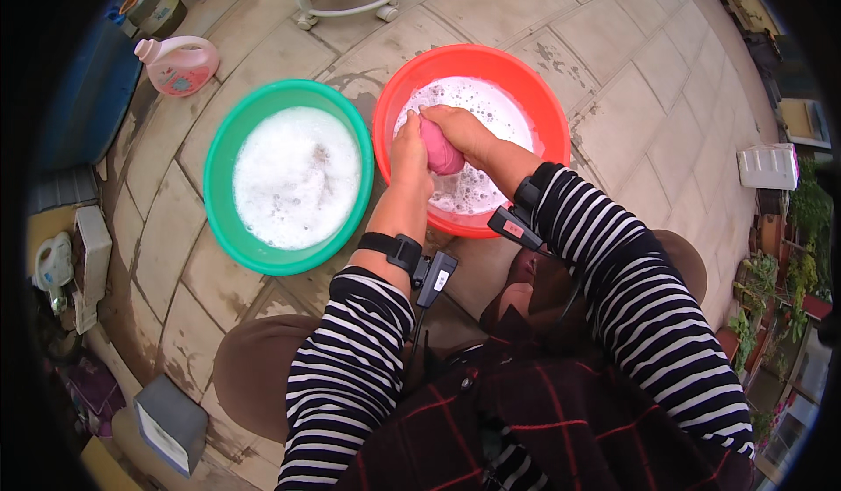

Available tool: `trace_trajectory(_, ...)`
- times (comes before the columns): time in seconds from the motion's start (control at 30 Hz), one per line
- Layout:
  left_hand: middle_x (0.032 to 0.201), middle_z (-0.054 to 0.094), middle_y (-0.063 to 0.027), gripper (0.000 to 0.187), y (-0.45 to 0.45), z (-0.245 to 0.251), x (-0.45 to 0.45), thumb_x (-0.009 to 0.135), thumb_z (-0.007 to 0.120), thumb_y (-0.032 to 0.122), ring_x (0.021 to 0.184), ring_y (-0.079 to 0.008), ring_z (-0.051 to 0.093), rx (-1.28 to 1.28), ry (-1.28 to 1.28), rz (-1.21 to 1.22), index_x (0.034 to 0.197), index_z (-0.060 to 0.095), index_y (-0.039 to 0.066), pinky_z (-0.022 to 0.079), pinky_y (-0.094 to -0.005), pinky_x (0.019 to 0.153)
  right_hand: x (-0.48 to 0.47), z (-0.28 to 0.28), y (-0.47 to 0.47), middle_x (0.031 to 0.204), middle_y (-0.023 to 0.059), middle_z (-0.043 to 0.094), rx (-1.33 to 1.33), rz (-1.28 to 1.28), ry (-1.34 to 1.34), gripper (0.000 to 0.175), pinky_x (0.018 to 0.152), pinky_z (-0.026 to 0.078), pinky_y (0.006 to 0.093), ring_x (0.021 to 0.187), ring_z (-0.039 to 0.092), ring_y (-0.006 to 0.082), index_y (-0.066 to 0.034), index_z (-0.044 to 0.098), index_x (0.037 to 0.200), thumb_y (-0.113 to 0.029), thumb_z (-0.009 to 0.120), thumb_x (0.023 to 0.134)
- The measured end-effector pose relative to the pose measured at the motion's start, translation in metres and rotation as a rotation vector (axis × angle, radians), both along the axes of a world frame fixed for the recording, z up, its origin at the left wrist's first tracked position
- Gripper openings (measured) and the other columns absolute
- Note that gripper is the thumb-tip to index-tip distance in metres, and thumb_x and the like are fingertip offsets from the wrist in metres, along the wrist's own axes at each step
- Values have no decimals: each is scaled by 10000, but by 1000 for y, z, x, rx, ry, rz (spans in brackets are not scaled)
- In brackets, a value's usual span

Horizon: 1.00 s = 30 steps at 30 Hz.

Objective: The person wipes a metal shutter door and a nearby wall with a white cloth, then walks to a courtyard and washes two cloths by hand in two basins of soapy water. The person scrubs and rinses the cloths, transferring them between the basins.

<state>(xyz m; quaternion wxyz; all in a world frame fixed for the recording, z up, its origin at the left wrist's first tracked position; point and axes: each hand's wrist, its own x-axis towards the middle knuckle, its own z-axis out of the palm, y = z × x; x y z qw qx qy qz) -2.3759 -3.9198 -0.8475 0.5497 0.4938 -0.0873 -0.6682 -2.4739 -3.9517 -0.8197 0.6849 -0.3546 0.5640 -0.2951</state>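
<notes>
Both hands press a bunched pink cloth between them, above the sudsy water in a red plastic basin. On the cloth's left side is my left hand; my right hand wraps its upper right. The cloth looks wet and is squeezed into a ball, so its full shape is hidden. Just left of the red basin stands a green plastic basin, filled with thick white foam. A greyish patch shows in that foam, but what lies beneath is hidden.
A pink detergent jug stands on the paved floor beyond the green basin. A wheeled stool is at the top. A grey box sits lower left; potted plants line the right side.
</notes>
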Motion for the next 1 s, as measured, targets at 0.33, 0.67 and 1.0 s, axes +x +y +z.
trace_trajectory(0.33,1408,424,-158,543,-10,39,38,1017,344,425,1282,-310,451,-58,520,-119,1412,353,52,373,-536,1071,-34,59,-43,952,30,673,-453,770,-10,222,882,451,274,952,602,126,-64,694,977,-249,664,858)
trace_trajectory(0.67,1447,420,-118,515,-13,27,28,1040,271,375,1335,-265,403,-251,554,43,1422,355,39,290,-431,1135,-19,42,-37,821,26,596,-667,341,508,342,707,489,273,799,577,128,-24,579,982,-217,782,786)
trace_trajectory(1.0,1472,385,-124,557,-17,46,42,1032,270,423,1356,-284,370,-479,589,179,1426,343,36,264,-443,1150,-42,79,-51,940,16,607,-409,282,-328,140,849,495,299,914,595,117,-97,536,948,-138,659,892)
